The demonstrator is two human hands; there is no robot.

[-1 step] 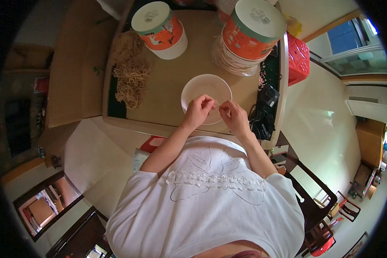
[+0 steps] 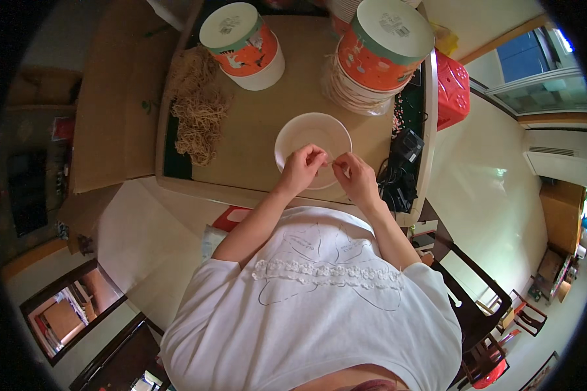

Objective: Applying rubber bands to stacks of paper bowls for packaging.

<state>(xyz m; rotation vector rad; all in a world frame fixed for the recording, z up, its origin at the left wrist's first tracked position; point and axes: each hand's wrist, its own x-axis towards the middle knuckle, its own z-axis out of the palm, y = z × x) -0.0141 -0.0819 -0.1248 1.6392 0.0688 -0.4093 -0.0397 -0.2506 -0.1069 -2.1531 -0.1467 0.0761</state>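
Observation:
Over the near part of a white paper tub (image 2: pixel 303 130), both my hands are closed in fingertip pinches, close together. My left hand (image 2: pixel 301 168) has thumb and forefinger pressed together at the tub's middle. Beside it my right hand (image 2: pixel 357 177) pinches in the same way over the tub's right rim. A thin pale strand (image 2: pixel 332 162) shows faintly between the fingertips; most of it is hidden by my fingers. The tub stands upright and its inside looks plain white.
Tangled beige cords (image 2: pixel 199 117) lie at the table's left. Orange-and-white tubs stand upside down at the back, one left (image 2: pixel 244 52) and a stack right (image 2: pixel 381 52). Black adapters with cables (image 2: pixel 401 176) crowd the right edge. A cardboard box (image 2: pixel 114 98) stands left, a red stool (image 2: pixel 451 91) right.
My left fingertips have shifted very slightly, and the strand between the hands shows less clearly. The tubs and cords have not moved.

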